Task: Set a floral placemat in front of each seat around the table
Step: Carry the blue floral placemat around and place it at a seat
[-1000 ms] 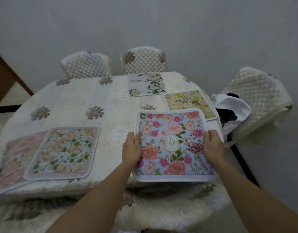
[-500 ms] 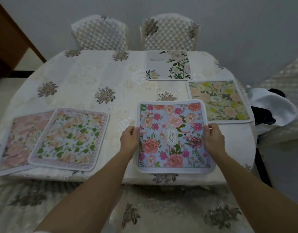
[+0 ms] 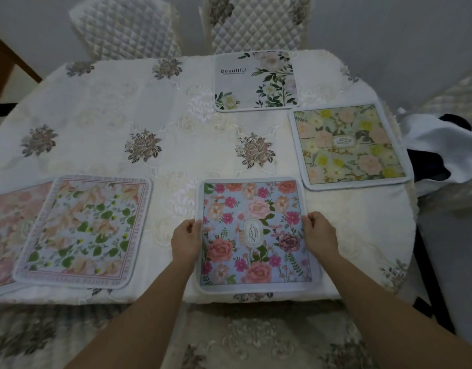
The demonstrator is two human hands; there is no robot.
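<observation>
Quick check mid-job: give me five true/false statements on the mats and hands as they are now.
1. Both hands hold the blue mat, left hand and right hand on opposite sides. True.
2. The blue mat overlaps the yellow mat. False: they lie apart.
3. The green-leaf mat lies on top of a pink mat. True.
4. The "Beautiful" mat sits before the far left chair. False: before the far right chair.
5. Five mats show. True.

Blue placemat point(image 3: 256, 235), pink-and-peach florals
</observation>
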